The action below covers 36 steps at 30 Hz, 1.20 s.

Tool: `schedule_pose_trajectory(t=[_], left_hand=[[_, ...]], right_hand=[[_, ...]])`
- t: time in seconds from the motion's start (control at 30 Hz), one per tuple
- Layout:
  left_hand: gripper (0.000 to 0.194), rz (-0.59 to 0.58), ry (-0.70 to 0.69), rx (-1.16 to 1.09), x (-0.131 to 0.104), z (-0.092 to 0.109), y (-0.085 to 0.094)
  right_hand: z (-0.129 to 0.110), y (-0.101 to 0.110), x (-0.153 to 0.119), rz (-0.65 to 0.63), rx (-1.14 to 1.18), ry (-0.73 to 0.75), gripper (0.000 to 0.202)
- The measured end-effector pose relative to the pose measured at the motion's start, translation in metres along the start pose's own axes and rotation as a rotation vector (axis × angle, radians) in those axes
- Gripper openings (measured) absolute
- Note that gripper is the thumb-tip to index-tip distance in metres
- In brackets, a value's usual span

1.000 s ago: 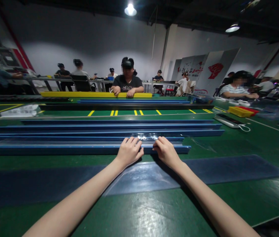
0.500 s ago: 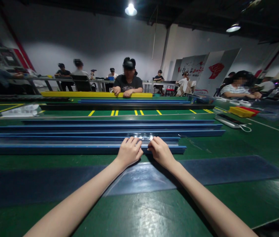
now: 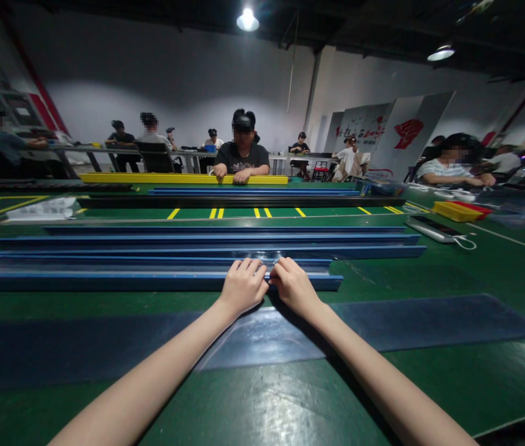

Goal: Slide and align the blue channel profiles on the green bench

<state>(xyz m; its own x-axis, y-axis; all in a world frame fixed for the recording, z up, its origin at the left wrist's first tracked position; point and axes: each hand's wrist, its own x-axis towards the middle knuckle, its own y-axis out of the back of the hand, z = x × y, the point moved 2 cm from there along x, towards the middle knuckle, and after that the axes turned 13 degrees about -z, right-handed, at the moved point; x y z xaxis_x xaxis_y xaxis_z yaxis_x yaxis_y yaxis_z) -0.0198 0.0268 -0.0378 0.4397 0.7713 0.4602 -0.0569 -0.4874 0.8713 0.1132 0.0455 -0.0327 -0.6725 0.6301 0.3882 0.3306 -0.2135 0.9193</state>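
A long blue U-shaped channel (image 3: 104, 282) lies crosswise on the table before me, with a pale strip along its inside. My left hand (image 3: 244, 282) is closed over its front wall, knuckles up. Right beside it, my right hand (image 3: 294, 283) curls over the same wall with its fingers bent inward. The two hands almost meet, and my fingertips are partly hidden. Shiny clear material shows just beyond my fingers. Under my forearms a flat, translucent bluish sheet (image 3: 411, 327) rests on the table.
More blue channels (image 3: 337, 252) lie behind mine on the green table (image 3: 262, 409). A black bar (image 3: 244, 202) and a yellow channel (image 3: 151, 178) are farther back, with a person's hands on the yellow one. To the right are a phone-like device (image 3: 434, 229) with a cable and a yellow tray (image 3: 452, 211).
My right hand has shifted slightly left, closer to my left hand. The blue channel's right end now lies a little farther left. My left hand is nearly unmoved.
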Motion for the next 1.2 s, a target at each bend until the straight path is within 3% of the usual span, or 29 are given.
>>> schedule_pose_trajectory(t=[0.47,0.7,0.8,1.0,1.2], left_hand=[[0.015,0.005,-0.004,0.015,0.000,0.000,0.001],[0.015,0.028,-0.006,0.022,-0.001,0.000,0.000],[0.015,0.032,-0.004,0.020,-0.001,0.000,0.000],[0.015,0.028,-0.005,0.011,-0.001,0.000,0.000],[0.017,0.024,-0.021,0.010,-0.001,0.001,0.001]], right_hand=[[-0.001,0.003,0.002,-0.041,-0.016,-0.021,0.012],[0.001,0.019,-0.010,-0.129,-0.050,0.081,0.009],[0.017,0.032,-0.022,-0.085,-0.131,-0.003,0.018],[0.054,0.050,-0.039,0.015,-0.420,-0.422,0.039],[0.048,0.045,-0.037,0.005,-0.456,-0.444,0.046]])
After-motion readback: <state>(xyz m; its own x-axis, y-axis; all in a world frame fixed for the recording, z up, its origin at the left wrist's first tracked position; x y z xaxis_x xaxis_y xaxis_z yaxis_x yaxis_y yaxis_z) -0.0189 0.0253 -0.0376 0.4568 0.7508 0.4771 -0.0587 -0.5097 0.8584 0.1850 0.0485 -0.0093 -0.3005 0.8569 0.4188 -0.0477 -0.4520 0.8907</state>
